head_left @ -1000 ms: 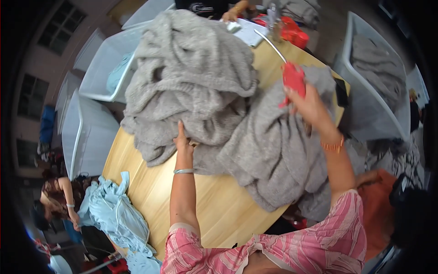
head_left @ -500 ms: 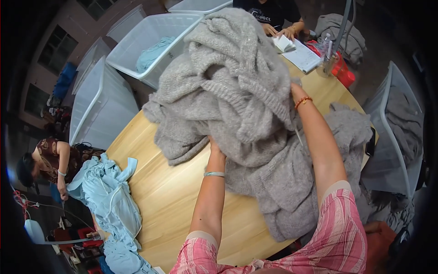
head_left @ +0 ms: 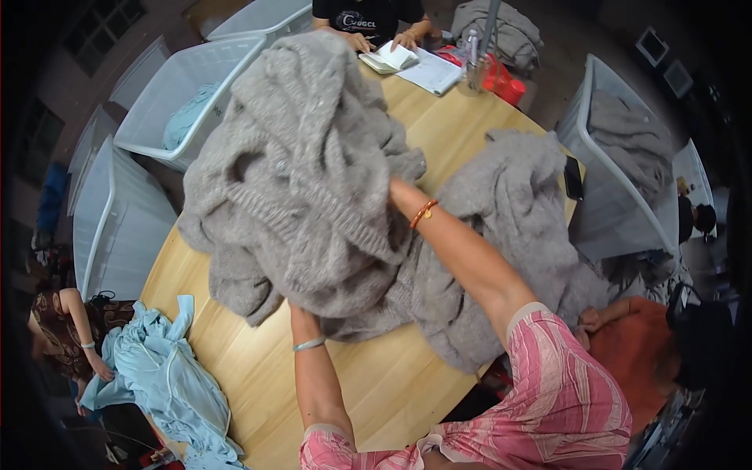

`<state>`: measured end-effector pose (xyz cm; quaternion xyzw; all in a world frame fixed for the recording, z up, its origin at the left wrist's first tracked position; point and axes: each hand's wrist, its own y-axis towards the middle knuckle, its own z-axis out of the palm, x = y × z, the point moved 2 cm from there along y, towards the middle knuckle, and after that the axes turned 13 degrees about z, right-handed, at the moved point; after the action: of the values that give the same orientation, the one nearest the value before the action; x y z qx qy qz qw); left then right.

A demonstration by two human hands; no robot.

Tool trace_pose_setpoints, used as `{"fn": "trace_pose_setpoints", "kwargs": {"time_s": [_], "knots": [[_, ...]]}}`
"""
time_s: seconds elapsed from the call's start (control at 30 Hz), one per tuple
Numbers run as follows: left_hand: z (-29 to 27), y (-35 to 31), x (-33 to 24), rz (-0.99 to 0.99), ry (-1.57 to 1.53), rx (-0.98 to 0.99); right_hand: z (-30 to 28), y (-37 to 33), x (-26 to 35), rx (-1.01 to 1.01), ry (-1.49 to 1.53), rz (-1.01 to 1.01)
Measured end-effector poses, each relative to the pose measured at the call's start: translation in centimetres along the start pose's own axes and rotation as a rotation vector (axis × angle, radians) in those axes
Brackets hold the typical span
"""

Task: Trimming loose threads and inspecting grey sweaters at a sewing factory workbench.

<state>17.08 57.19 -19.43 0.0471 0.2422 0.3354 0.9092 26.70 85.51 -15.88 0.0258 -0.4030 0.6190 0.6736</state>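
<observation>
A big heap of fuzzy grey knit sweaters [head_left: 305, 172] is bunched between my arms over the wooden table. My left hand [head_left: 301, 310] reaches under its near side, with the fingers hidden by the knit. On the heap's right side, my right hand [head_left: 401, 196] presses into the wool and its fingers are covered too. Both hands hold the heap from below and beside. More grey knitwear [head_left: 501, 235] lies on the table right of the heap, partly under my right forearm.
Light blue garments [head_left: 168, 364] lie at the table's left edge, where another person's hand [head_left: 98, 366] touches them. Across the table, a person [head_left: 368, 19] handles a notebook [head_left: 389, 58]. Plastic bins [head_left: 117, 211] stand left, another [head_left: 583, 149] right. A phone [head_left: 574, 178] rests near the right edge.
The view has swung right. The heap and my hands now sit further left and lower in the picture, and a person in orange shows at the right.
</observation>
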Motion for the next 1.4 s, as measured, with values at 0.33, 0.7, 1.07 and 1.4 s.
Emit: {"fn": "trace_pose_setpoints", "kwargs": {"time_s": [0.33, 0.7, 1.07, 1.4], "knots": [[4.8, -22.2, -21.8, -0.238, 0.346, -0.650, 21.1, -17.2, -20.0, -0.128, 0.117, -0.088], [0.5, -40.4, -42.3, -0.356, 0.388, -0.821, 34.9, -25.2, -36.8, -0.172, -0.538, -0.234], [32.4, -24.2, -35.9, 0.414, 1.788, 0.173, 33.4, -34.4, -31.7, -0.627, -1.028, -0.297], [33.4, -18.5, -28.2, 0.216, 1.995, 0.387, 27.8, -39.9, -28.4, -0.719, -0.961, -0.218]]}}
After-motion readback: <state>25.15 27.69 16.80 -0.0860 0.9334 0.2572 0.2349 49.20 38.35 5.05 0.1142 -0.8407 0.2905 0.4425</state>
